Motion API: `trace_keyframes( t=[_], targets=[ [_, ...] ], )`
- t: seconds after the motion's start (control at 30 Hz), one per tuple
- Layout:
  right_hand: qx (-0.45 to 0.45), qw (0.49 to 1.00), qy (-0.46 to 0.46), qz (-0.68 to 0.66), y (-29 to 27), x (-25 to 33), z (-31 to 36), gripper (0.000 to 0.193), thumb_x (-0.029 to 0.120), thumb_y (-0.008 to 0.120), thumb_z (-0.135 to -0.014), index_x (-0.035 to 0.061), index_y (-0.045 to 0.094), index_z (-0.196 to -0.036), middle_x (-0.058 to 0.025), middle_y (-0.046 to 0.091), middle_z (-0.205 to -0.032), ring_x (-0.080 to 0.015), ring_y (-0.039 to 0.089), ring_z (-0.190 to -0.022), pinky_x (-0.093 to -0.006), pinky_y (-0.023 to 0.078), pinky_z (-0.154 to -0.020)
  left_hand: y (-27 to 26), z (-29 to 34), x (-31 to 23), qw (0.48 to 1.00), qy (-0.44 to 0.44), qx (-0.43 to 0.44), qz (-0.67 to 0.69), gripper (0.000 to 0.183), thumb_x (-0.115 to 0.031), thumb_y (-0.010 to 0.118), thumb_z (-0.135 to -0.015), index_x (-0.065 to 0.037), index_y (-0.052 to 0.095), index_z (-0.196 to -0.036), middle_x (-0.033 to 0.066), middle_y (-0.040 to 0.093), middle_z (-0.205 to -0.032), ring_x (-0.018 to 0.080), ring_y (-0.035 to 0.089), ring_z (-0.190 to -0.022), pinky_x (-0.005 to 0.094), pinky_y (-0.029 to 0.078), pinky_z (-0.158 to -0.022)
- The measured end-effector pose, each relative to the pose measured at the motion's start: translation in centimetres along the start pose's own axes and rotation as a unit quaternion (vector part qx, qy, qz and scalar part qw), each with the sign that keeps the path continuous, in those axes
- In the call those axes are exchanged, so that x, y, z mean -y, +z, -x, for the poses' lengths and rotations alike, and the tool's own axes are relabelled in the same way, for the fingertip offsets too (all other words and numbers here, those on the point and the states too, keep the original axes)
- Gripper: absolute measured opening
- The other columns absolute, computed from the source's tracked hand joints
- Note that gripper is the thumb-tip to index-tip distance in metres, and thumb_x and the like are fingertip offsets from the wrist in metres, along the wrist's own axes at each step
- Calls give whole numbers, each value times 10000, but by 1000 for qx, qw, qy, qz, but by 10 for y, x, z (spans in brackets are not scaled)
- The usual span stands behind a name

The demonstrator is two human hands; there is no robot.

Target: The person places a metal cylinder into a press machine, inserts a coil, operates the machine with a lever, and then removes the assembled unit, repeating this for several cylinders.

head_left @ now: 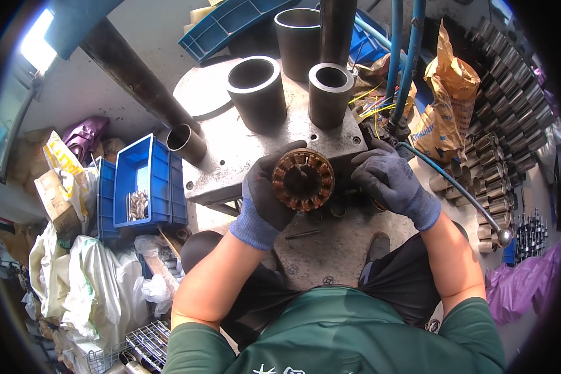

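My left hand [267, 199], in a blue-grey work glove with dark palm and fingers, is wrapped round the left side of a motor stator [328, 181]. The stator is a ring with copper windings around its inner edge, and its round opening faces up toward me. To the right of it, apart from the ring, is my gloved right hand [386, 177]. Its fingers are curled in, and whatever they may hold is hidden. Both hands are at the near edge of a thick metal press table [230, 153].
Dark steel sleeves [258, 103] stand on the table beyond my hands. A blue bin [134, 181] with small metal parts is on the left. A lever with a ball end [503, 237] sticks out at right, near many stacked metal cylinders [489, 181]. Blue hoses [400, 68] rise behind.
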State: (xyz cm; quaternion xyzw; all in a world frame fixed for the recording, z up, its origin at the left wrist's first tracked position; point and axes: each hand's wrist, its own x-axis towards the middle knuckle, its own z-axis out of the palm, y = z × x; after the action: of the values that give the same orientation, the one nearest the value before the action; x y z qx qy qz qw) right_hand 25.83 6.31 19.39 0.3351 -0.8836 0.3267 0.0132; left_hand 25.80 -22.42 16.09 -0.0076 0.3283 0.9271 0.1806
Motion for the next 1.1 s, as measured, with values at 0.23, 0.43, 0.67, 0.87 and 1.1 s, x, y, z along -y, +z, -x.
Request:
trace_keyframes(
  t=[0.23, 0.43, 0.67, 0.87, 1.1],
  targets=[
    [123, 991, 20, -43, 4, 23, 12, 390, 279, 499, -1056, 64, 660, -1339, -180, 707, -1143, -334, 642, -1188, -534, 309, -1185, 22, 10, 9, 979, 63, 35, -188, 359, -104, 474, -1037, 64, 598, -1329, 257, 639, -1348, 329, 701, -1156, 434, 606, -969],
    [17, 962, 140, -232, 10, 42, 15, 413, 343, 516, -1076, 26, 687, -1278, -175, 737, -1060, -259, 721, -969, -382, 558, -810, 24, 13, 0, 721, 391, 140, -554, 364, -15, 539, -966, 50, 600, -1319, 272, 618, -1384, 301, 669, -1197, 389, 571, -950],
    [107, 685, 428, -580, 28, 44, 19, 767, 670, 380, -1052, -21, 630, -1270, -184, 722, -895, -281, 740, -750, -375, 619, -627, 59, 29, 1, 916, 151, 104, -358, 556, -136, 468, -955, 84, 516, -1463, 117, 706, -1000, 153, 631, -894, 281, 503, -846],
    [73, 572, 431, -694, 49, 38, 32, 575, 549, 493, -1044, 39, 660, -1252, -147, 719, -862, -252, 706, -654, -345, 581, -565, 42, 21, 9, 849, 178, 235, -439, 565, -42, 483, -906, 86, 519, -1455, 208, 668, -1253, 224, 664, -1035, 335, 519, -944],
    [101, 655, 396, -636, 53, 26, 47, 336, 336, 590, -1006, 53, 678, -1165, -93, 688, -767, -182, 644, -549, -312, 528, -527, 37, 15, 10, 806, 240, 241, -485, 559, 26, 498, -875, 82, 545, -1429, 182, 684, -1129, 227, 681, -939, 334, 552, -871]
  ],
)
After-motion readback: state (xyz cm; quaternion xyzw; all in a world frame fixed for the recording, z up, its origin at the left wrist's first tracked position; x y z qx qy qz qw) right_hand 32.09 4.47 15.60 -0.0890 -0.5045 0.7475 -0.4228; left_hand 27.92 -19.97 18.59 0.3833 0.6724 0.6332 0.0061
